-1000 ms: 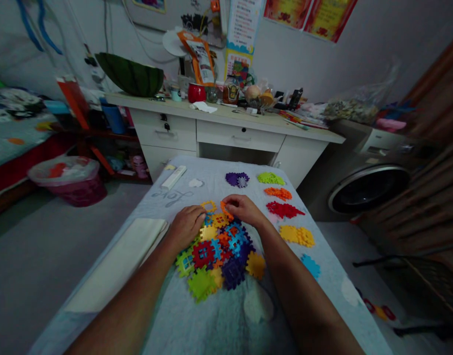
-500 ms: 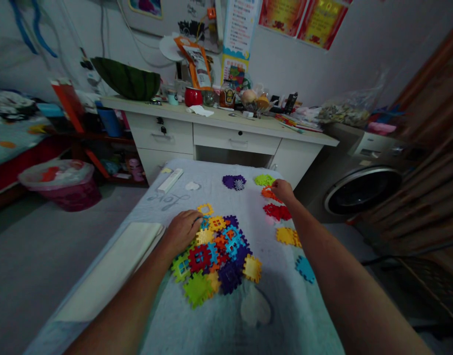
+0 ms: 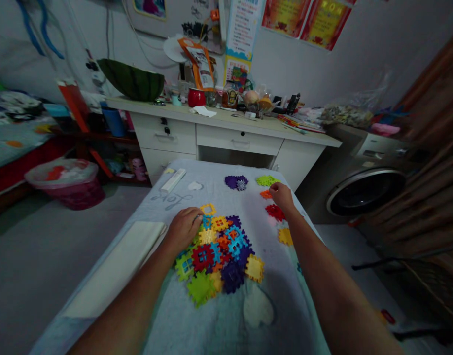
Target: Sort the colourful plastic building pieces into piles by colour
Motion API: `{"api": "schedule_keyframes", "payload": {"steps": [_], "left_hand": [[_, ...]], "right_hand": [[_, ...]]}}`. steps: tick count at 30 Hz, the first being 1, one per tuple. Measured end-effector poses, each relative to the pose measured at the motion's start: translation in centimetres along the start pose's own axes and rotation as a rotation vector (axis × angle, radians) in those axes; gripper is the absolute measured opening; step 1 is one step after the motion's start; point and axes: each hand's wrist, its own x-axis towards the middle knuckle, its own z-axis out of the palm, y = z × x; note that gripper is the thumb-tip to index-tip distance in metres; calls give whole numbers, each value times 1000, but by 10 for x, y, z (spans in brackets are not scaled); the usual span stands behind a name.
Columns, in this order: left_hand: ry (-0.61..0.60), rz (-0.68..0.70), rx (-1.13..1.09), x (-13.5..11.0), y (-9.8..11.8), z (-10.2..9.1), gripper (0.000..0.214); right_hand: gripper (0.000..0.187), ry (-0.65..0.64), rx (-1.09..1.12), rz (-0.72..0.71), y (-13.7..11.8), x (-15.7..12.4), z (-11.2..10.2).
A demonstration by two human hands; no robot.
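Observation:
Along the left edge of a mixed pile of interlocking plastic building tiles [image 3: 231, 273], my left hand [image 3: 184, 228] rests open, fingertips by a small blue tile [image 3: 207, 221]. A yellow frame tile [image 3: 208, 209] lies just beyond it. My right hand [image 3: 281, 196] is closed in a pinch at an orange tile [image 3: 265, 195], partly hidden by the fingers. Around that hand are lime green tiles [image 3: 267, 180], red tiles [image 3: 275, 212] and a yellow tile [image 3: 285, 236]. Farther left sit purple tiles [image 3: 234, 182] with a small grey patterned piece [image 3: 241, 185].
A light blue cloth [image 3: 226, 320] covers the table. A white box [image 3: 173, 181] lies at its far left, folded cream fabric [image 3: 115, 271] along the left side. Beyond stand a white desk [image 3: 241, 133] and a washing machine [image 3: 359, 172]; a pink bin [image 3: 65, 185] is at left.
My right hand has shifted slightly left and covers more of the orange tiles. The right forearm hides more of the yellow and blue tiles. My left hand stays by the pile; the view has shifted slightly.

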Motion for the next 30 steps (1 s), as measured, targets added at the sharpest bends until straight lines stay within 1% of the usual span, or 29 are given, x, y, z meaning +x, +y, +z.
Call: {"api": "schedule_keyframes", "payload": {"steps": [2,5,7,8,10,12,14,16,18,20,22,25,27,30], "left_hand": [[41,-34,14,0,-4,1,33],[75,-88,47,0,-8,1,30],[60,-105,63,0,-8,2,27],[46,-109,65,0,-7,2,26],[13,-106,55,0,-4,2,24],[-12,-98,37,0,-1,2,24],[-28,-95,25,1,1,1,24],[-40,-101,26,1,2,1,25],[-45,-103,29,1,2,2,25],[-46,-97,31,0,2,2,24],[-45,-90,35,0,2,4,25],[-48,-90,33,0,2,5,26],[-52,-94,26,0,2,5,27],[-47,-89,9,1,2,5,27]], "right_hand": [[20,-58,89,-93,-14,-15,3],[18,-255,194,-275,-45,-39,16],[17,-395,220,-416,-68,-52,28],[18,-445,217,-488,-79,-57,33],[23,-507,191,-578,-101,-63,43],[33,-533,146,-606,-118,-63,52],[42,-557,96,-604,-131,-60,60],[43,-597,42,-604,-140,-57,68],[40,-632,-20,-610,-145,-56,75],[36,-635,-82,-604,-149,-55,82],[32,-609,-124,-585,-152,-56,86],[24,-565,-118,-558,-152,-58,84],[22,-525,-66,-546,-150,-60,75],[21,-426,50,-550,-139,-64,51]]}}
